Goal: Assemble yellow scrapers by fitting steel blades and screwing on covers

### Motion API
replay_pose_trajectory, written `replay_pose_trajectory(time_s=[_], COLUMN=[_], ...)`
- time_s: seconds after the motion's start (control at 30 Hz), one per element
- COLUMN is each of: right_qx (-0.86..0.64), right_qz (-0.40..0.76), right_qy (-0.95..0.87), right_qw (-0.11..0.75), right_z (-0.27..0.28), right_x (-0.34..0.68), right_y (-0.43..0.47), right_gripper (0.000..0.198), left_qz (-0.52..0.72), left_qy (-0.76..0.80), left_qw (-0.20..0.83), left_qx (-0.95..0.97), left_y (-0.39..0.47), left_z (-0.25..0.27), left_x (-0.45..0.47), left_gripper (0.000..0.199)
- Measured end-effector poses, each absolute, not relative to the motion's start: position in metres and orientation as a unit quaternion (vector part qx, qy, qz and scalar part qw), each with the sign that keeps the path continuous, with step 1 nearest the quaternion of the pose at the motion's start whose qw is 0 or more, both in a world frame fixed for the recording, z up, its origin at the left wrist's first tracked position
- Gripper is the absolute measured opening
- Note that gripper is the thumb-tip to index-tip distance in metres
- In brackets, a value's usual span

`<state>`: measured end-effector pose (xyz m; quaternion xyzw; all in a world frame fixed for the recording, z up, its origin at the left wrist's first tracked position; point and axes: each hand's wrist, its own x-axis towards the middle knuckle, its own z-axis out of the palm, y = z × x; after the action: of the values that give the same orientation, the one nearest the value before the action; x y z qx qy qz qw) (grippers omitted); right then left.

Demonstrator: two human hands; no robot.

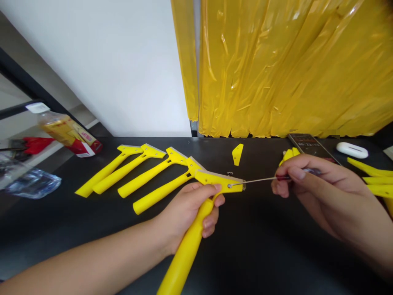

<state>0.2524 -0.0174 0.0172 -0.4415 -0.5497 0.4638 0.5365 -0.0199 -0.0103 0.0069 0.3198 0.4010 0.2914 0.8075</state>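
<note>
My left hand (pixel 196 209) is closed around the neck of a yellow scraper (pixel 187 246), whose head points up and to the right while its handle runs down towards me. In my right hand (pixel 325 192) a screwdriver (pixel 260 180) is pinched between thumb and fingers. Its thin shaft reaches left to a screw (pixel 229 186) in the scraper's head. Most of the screwdriver's handle is hidden by my fingers. Left of my left hand, several more yellow scrapers (pixel 144 176) lie in a row with their heads away from me.
A loose yellow plate (pixel 237 155) lies behind small screws (pixel 230 173) on the black table (pixel 251 250). Beyond my right hand are a phone (pixel 313 145), a white oval case (pixel 352 150) and more yellow parts (pixel 376 180). A drink bottle (pixel 67 131) lies tilted at left, near clear plastic (pixel 39 184).
</note>
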Motion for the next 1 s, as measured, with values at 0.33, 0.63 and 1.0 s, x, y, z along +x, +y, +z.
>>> replay_pose_trajectory(time_s=[0.33,0.63,1.0], right_qx=[-0.435,-0.436,-0.443], right_qz=[0.467,0.466,0.459], right_qy=[-0.539,-0.54,-0.551], right_qw=[0.549,0.548,0.538], right_z=[0.0142,0.0138,0.0139], right_x=[0.2474,0.2511,0.25], right_y=[-0.0119,-0.0135,-0.0136], right_gripper=[0.02,0.017,0.019], left_qz=[0.28,0.28,0.283], left_qy=[0.374,0.375,0.376], left_qw=[0.824,0.822,0.82], left_qx=[0.322,0.324,0.325], left_y=[-0.0108,-0.0109,-0.0104], left_z=[0.0057,0.0034,0.0019], left_x=[-0.0219,-0.0225,-0.0228], left_gripper=[0.038,0.038,0.039])
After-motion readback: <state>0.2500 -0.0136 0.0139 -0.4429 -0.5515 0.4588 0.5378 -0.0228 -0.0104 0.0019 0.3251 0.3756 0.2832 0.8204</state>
